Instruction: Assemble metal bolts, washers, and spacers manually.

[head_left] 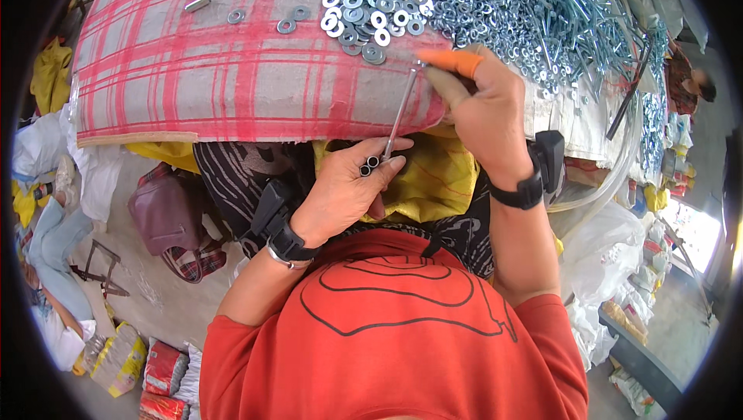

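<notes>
My left hand (344, 188) is closed around a long thin metal bolt (400, 110), which slants up toward the table's edge. Two short metal sleeves (370, 165) also sit in that hand, their open ends showing between the fingers. My right hand (491, 110) has an orange cover (450, 60) on its index finger. Its thumb and index finger come together at the bolt's upper end, around a small metal piece too small to make out. Just beyond, a heap of flat washers (371, 10) lies on the red checked cloth (232, 87).
Loose metal sleeves (197, 3) lie at the far left. Small nuts (503, 33) and a pile of long bolts (576, 2) spread to the right. A yellow bag (433, 180) hangs below the edge. At left are a purple bag (164, 211) and a seated person (58, 257).
</notes>
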Tool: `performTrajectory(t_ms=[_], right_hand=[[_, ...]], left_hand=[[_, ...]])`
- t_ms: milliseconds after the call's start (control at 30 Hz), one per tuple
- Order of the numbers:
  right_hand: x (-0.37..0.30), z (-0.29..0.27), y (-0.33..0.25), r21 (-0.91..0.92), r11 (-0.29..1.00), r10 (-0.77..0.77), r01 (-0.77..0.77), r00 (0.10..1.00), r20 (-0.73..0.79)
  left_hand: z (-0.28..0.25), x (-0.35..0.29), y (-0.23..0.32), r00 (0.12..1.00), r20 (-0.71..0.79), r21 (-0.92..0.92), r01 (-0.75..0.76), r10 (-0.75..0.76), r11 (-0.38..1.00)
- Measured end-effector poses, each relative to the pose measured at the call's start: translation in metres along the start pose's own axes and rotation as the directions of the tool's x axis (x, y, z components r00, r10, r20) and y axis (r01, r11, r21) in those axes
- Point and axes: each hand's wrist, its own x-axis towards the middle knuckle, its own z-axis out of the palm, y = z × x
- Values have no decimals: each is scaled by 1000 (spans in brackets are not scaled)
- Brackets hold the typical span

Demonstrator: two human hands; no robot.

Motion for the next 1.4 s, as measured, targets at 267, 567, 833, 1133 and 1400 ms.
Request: performTrajectory(t_ms=[267,567,833,1133,1400], right_hand=[[-35,-18,5,-189,960,-223,205,971,-82],[-62,-43,9,666,623,414,-409,896,163],[-75,-49,9,556,692,456,-461,876,159],[-22,-96,73,-686,689,-27,-234,938,-346],[-52,-69,25,560,719,340,-412,911,233]], left_hand=[[11,2,7,999,36,188,-42,36,981],[22,12,-15,864,72,713,-393,498,580],[35,17,-15,861,29,756,-351,507,553],[32,26,-25,905,43,555,-374,423,743],[26,21,-20,883,18,669,-359,470,650]])
